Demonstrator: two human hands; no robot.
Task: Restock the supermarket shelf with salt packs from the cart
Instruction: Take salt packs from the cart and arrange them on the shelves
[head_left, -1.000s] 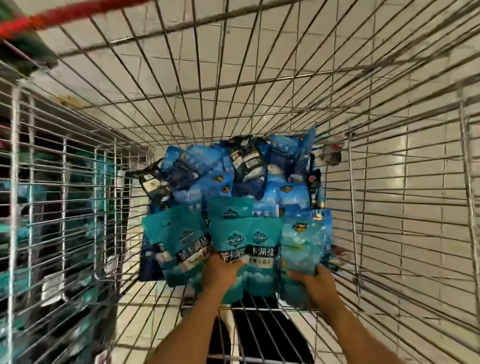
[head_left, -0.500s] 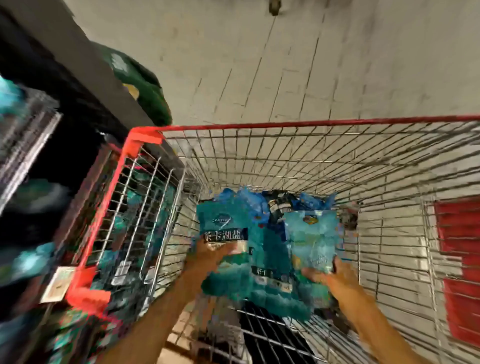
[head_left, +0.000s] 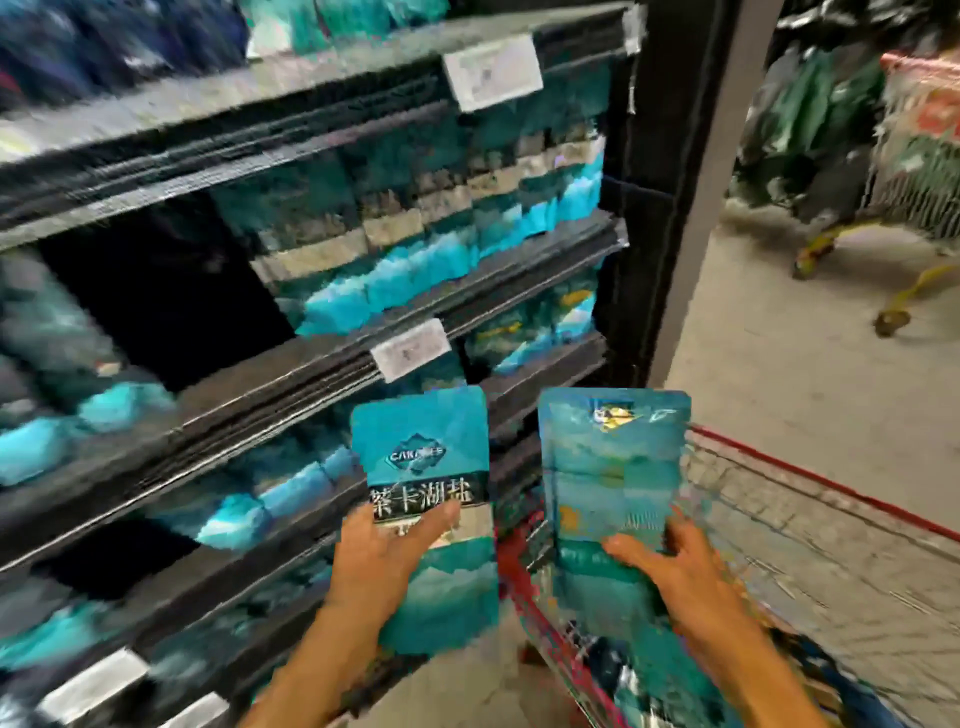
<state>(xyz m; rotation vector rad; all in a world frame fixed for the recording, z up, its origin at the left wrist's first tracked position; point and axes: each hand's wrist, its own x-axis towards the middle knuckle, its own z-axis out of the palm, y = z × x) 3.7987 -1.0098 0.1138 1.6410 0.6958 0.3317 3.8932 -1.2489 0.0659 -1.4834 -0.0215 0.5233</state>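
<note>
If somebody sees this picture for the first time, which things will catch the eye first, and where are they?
Two teal salt packs stand upright at lower centre: the left hand grips the pack with white lettering, the right hand grips the paler pack. Behind them, dark shelves hold rows of similar blue packs, with a dark gap at the left. The red-rimmed cart sits at lower right.

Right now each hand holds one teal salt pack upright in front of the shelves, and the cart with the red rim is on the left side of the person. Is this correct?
Not quite. The head view shows the cart with the red rim on the person's right side; the shelves are on the left. The rest is right: the left hand holds one teal salt pack upright, and the right hand holds another pack upright.
</note>
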